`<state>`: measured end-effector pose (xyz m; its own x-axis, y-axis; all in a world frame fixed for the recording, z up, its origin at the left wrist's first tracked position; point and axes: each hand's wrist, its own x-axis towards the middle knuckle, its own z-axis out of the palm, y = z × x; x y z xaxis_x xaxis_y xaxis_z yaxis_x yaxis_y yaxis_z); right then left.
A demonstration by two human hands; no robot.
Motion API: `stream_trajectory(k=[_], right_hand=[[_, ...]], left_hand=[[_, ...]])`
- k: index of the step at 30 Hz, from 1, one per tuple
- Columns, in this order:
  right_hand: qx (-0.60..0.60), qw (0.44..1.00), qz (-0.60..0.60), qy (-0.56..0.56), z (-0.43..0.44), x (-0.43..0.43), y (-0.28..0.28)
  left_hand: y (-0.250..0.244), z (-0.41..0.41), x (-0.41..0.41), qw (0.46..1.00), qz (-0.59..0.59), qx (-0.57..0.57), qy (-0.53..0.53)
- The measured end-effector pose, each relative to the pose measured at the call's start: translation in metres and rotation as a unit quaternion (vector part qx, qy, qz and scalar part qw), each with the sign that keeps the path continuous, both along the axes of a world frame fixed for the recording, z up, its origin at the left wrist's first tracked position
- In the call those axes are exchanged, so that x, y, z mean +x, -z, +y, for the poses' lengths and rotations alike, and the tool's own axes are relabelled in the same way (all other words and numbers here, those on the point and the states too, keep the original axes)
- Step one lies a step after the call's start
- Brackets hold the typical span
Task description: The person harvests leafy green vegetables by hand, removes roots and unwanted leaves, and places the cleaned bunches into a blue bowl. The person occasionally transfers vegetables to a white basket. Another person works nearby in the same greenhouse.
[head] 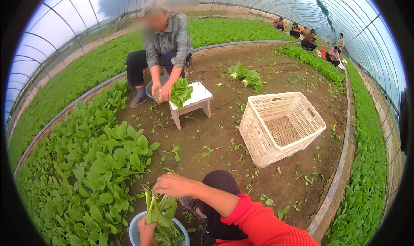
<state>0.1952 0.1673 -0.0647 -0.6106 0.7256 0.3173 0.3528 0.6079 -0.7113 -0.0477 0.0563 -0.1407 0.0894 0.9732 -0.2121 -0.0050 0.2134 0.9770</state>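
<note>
A bunch of leafy greens (157,210) is held upright over a light blue plastic basin (133,226) at the bottom of the view. My left hand (147,231) grips the bunch low, at the basin's left side. Above it, my right hand (171,184) is at the root ends of the stems, its fingertips bent down against them; whether they pinch a stem cannot be made out. More loose greens (166,234) lie inside the basin. My right arm, in a red sleeve, reaches in from the lower right.
A dense bed of leafy plants (97,168) borders the left. An empty plastic crate (258,132) stands on the soil at right. Across sits a person holding greens (181,92) beside a small white-topped stool (197,94). Tied bunches (250,79) lie beyond; several people crouch far off.
</note>
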Motion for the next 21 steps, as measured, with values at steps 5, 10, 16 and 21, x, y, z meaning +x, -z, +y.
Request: stream_trajectory(k=[5,10,16,21], right_hand=[[-0.109,0.966,0.094,0.214,0.014,0.038,-0.004],[-0.292,0.953,0.061,0.058,-0.013,0.016,-0.007],[-0.428,0.867,0.243,-0.081,-0.023,-0.045,-0.017],[-0.456,0.818,0.327,-0.128,-0.021,-0.075,-0.021]], left_hand=[[0.003,0.005,-0.001,0.997,-0.049,-0.012,-0.051],[-0.025,-0.006,-0.001,0.986,-0.142,-0.021,-0.082],[-0.024,-0.013,0.0,0.978,-0.192,0.004,-0.08],[-0.029,-0.018,-0.001,0.973,-0.209,0.005,-0.102]])
